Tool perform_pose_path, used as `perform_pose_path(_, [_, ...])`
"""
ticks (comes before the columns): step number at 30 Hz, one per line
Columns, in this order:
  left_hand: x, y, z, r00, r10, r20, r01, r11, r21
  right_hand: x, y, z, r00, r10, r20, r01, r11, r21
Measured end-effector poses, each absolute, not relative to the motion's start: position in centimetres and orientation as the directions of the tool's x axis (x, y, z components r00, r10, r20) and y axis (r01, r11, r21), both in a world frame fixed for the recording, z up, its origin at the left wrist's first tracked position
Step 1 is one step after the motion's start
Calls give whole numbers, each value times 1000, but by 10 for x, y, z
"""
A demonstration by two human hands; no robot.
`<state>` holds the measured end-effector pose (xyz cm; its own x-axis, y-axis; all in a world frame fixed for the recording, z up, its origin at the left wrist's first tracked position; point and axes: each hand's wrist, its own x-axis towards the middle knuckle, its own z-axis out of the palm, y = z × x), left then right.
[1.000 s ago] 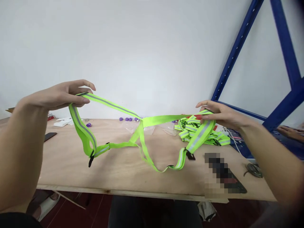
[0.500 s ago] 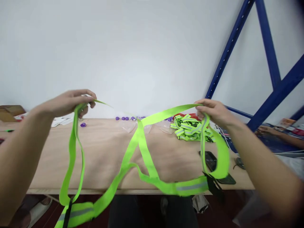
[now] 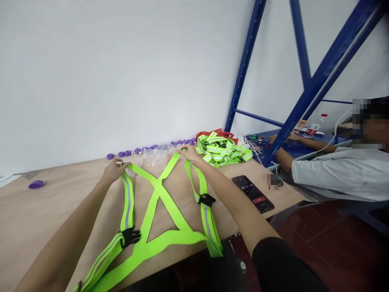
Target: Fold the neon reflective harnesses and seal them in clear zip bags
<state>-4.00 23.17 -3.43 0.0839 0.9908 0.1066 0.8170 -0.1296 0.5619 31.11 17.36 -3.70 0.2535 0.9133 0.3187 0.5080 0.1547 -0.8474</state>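
Harness (image 3: 158, 202) of neon-yellow reflective webbing lies spread flat on the bench (image 3: 60, 202), centre to lower left of frame, straps crossing in an X mid-bench. Two grey-striped side straps run toward the near edge; the lower ends hang just over it.

Left hand (image 3: 114, 170) sits on the upper-left strap end, fingers curled down onto the webbing: grip looks pinched on it, though the fingertips are small here, so not certain. Right hand (image 3: 190, 153) is on the upper-right strap end, fingers flat and pressing the webbing to the bench, grip closed on it lightly at most.

Black buckle (image 3: 130, 236) on the left side strap, lower centre-left. Second black buckle (image 3: 207, 199) on the right side strap, just beside the right forearm.

Pile of similar harnesses (image 3: 223, 149) upper centre-right, near the right hand but apart from it. Phone (image 3: 253, 194) face-up on the bench, right of the right forearm, screen lit. Row of purple caps (image 3: 146, 150) along the wall edge; one loose purple cap (image 3: 36, 185) far left. Clear plastic bag (image 3: 152, 157) between the two hands.

Another person (image 3: 334, 174) in a light shirt at the far right, arms on a blue surface under the blue rack frame (image 3: 319, 73).
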Motion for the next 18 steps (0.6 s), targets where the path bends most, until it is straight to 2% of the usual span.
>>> perform_pose_path(3, [-46,208,-27,162,973,162,834,-223,505,330,160,-28,198,935,295,557,140,-819])
perform_pose_path(5, [-52,174,-20,364,915,174,795,-402,455,350,133,-18,149,941,303,577,166,-799])
perform_pose_path(7, [-60,130,-20,483,862,153,746,-497,443,370,92,-15,88,949,302,594,194,-781])
perform_pose_path(9, [-69,87,-34,586,801,122,721,-584,373,380,42,-22,16,961,275,641,201,-741])
perform_pose_path(12, [-87,44,-75,634,754,170,708,-655,264,371,-27,-51,48,981,187,685,104,-721])
perform_pose_path(15, [-102,35,-119,662,724,193,700,-689,185,346,-61,-82,-37,989,141,701,126,-702])
perform_pose_path(18, [-111,39,-143,646,739,192,723,-673,158,326,-66,-97,-131,981,142,832,187,-523])
